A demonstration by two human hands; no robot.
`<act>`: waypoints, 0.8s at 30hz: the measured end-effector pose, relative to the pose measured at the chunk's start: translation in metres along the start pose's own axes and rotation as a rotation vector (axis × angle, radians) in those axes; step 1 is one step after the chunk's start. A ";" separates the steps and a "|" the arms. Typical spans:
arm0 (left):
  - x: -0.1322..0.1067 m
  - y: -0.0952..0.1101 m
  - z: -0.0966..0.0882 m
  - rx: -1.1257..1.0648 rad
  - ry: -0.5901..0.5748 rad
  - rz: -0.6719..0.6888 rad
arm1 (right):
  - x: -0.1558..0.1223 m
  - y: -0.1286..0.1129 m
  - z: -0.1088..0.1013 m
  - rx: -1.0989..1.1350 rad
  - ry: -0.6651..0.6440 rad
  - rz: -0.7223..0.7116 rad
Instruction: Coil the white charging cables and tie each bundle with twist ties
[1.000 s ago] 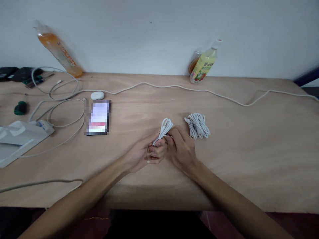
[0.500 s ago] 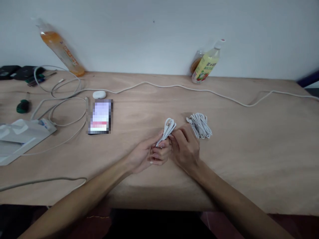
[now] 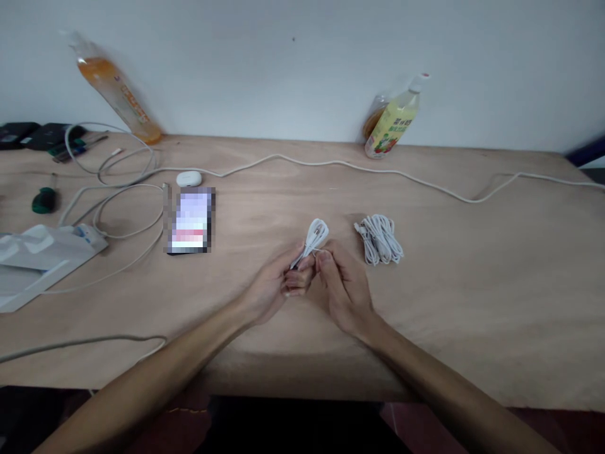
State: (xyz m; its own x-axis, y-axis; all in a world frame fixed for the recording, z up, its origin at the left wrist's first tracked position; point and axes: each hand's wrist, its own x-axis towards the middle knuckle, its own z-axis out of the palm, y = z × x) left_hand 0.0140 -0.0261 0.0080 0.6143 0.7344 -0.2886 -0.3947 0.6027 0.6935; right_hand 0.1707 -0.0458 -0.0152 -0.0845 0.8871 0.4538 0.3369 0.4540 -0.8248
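Observation:
A small looped bundle of white cable (image 3: 316,234) stands up from my left hand (image 3: 278,282), whose fingers are closed around its lower end. A metal plug shows inside the loop. My right hand (image 3: 345,284) is closed in a pinch on a thin white tie (image 3: 317,250) that runs to the middle of the bundle. The tie's far end is hidden by my fingers. Just beyond my right hand, a pile of coiled white cables (image 3: 380,239) lies on the wooden table (image 3: 472,277), touched by neither hand.
A phone (image 3: 191,221) and a white earbud case (image 3: 189,179) lie to the left, beside loose cables. A long white cable (image 3: 340,164) crosses the table. Bottles of orange drink (image 3: 120,98) and yellow drink (image 3: 394,123) stand by the wall. A white package (image 3: 42,258) sits far left.
My right hand has turned and now pulls the thin tie out from the bundle, so a stretch of it shows. The bundle and left hand have shifted slightly left.

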 end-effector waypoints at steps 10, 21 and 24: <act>-0.001 0.003 0.000 -0.016 -0.054 -0.043 | 0.003 0.007 -0.007 -0.329 0.017 -0.212; -0.002 0.003 -0.002 -0.048 -0.106 -0.079 | 0.004 0.023 -0.009 -0.351 0.010 -0.368; -0.003 0.004 -0.001 -0.069 -0.106 -0.078 | 0.008 0.024 -0.010 -0.412 0.038 -0.470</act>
State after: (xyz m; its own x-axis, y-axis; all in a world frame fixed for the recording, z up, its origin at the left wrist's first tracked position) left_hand 0.0100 -0.0256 0.0109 0.7119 0.6499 -0.2661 -0.3866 0.6791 0.6240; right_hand 0.1876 -0.0283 -0.0278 -0.2808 0.5936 0.7542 0.6066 0.7187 -0.3398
